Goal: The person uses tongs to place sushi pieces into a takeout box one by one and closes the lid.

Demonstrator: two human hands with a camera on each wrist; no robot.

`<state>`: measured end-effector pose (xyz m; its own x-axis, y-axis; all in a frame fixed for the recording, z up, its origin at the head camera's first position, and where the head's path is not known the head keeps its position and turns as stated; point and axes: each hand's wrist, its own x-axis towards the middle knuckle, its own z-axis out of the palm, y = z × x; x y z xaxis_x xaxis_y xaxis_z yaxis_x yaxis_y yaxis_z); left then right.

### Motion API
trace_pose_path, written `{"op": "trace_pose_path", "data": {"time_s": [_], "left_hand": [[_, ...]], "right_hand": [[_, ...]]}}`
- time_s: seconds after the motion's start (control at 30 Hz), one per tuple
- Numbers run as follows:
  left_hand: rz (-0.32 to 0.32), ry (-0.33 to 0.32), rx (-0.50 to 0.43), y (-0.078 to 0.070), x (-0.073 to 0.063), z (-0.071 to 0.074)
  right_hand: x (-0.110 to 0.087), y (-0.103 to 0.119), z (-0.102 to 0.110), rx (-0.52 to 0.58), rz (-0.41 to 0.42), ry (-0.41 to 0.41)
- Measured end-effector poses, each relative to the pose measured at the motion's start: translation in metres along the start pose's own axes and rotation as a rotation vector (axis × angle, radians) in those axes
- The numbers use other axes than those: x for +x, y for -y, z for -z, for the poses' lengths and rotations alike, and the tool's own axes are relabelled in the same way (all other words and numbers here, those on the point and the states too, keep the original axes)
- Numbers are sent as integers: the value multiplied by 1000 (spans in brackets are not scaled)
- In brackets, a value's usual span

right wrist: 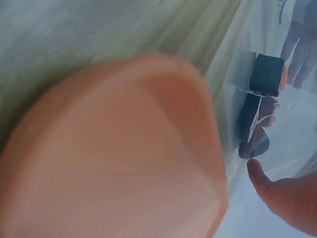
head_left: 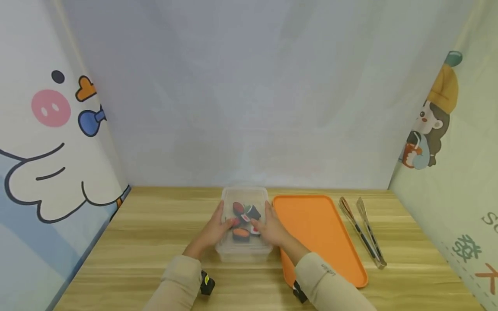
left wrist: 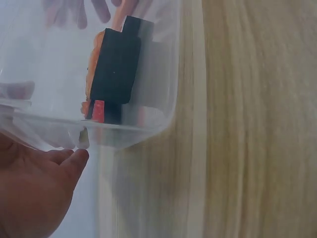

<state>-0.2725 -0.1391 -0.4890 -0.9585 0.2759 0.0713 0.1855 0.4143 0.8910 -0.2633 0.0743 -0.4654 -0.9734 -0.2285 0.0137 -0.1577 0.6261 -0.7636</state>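
A translucent plastic food container (head_left: 244, 249) stands on the table with several toy sushi pieces inside. Among them are a gunkan with an orange top (head_left: 241, 234) and a dark roll (head_left: 253, 211). My left hand (head_left: 215, 229) grips the container's left side, its thumb over the top. On the opposite side, my right hand (head_left: 273, 229) holds it the same way. Through the clear wall, the left wrist view shows a black-wrapped sushi piece (left wrist: 116, 67). The right wrist view shows my right thumb near the container wall, with dark sushi pieces (right wrist: 267, 74) behind it.
An orange tray (head_left: 315, 224) lies right of the container, partly under my right forearm. Metal tongs (head_left: 365, 235) with dark grips lie beyond the tray's right edge. Pale cloth walls enclose the wood-grain table (head_left: 155, 229) at the back and sides.
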Motion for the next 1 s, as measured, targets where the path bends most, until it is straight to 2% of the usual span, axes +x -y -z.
{"op": "trace_pose_path", "data": {"time_s": [0.2, 0.3, 0.43, 0.57, 0.67, 0.8, 0.9, 1.0], "left_hand": [[20, 12, -26, 1, 1, -1], [10, 9, -38, 1, 4, 1], [-6, -15, -25, -1, 15, 5], [-11, -6, 15, -1, 30, 9], [-28, -3, 17, 0, 39, 10], [-29, -1, 0, 3, 45, 10], [5, 11, 29, 5, 47, 10], [44, 18, 71, 6, 49, 10]], "right_hand": [[2, -5, 3, 14, 0, 7], [6, -8, 8, 11, 16, -6], [20, -11, 14, -24, 69, -57], [35, -12, 17, -79, 91, -81], [43, -12, 16, -91, 45, -51], [49, -13, 13, -96, -60, 7], [51, -13, 10, -120, -103, 31], [51, -12, 10, -136, -102, 40]]}}
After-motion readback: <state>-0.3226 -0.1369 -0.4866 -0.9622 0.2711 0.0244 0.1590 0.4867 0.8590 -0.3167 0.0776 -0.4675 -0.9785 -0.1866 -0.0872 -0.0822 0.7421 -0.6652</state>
